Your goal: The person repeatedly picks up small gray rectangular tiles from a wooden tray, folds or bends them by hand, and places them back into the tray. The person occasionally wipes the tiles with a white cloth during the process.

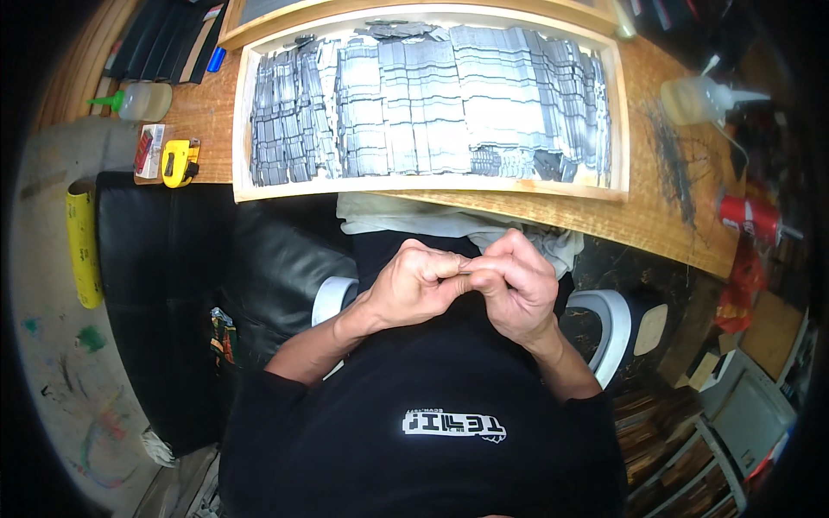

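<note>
A person's left hand and right hand meet at the fingertips, thumbs and fingers bent inward, above a black fabric T-shirt; whether they pinch anything small cannot be told. Just beyond them, a crumpled off-white cloth shows beside the brown wooden worktop, where a shallow, pale wooden tray holds thin, flat grey pieces packed in rows.

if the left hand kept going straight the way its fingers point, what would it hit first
The right hand, it seems: the left hand points across at it, fingertips touching or nearly so; depth is unclear.
</note>
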A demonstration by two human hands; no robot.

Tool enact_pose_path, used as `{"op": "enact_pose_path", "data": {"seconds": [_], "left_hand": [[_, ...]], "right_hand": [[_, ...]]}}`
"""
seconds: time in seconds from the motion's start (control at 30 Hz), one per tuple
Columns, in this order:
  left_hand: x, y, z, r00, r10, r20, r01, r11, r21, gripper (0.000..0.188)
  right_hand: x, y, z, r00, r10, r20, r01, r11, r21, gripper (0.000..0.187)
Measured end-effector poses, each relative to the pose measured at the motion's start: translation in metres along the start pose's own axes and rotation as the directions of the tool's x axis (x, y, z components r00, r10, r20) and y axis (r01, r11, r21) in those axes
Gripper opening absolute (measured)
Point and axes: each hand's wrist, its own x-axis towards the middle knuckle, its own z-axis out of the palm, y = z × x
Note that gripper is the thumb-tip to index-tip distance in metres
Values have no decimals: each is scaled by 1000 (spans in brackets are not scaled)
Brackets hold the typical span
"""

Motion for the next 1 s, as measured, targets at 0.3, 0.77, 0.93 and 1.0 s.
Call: {"op": "enact_pose_path", "data": {"seconds": [0.3, 0.77, 0.93, 1.0], "left_hand": [[-2, 1, -6, 1000, -13, 7, 13, 1000, -16, 15], [-3, 3, -2, 999, -45, 8, 45, 999, -20, 8], [-1, 5, -3, 1000, -23, 5, 23, 1000, -19, 9], [-1, 5, -4, 1000, -2, 7, 2, 1000, 2, 11]], "right_hand": [[-3, -11, 1, 986, 164, -5, -164, 985, 60, 22], [-2, -13, -1, 986, 165, -2, -165, 985, 49, 20], [-1, -13, -1, 985, 175, 1, -175, 983, 54, 20], [-2, -12, 0, 986, 166, -8, -165, 984, 71, 21]]}}
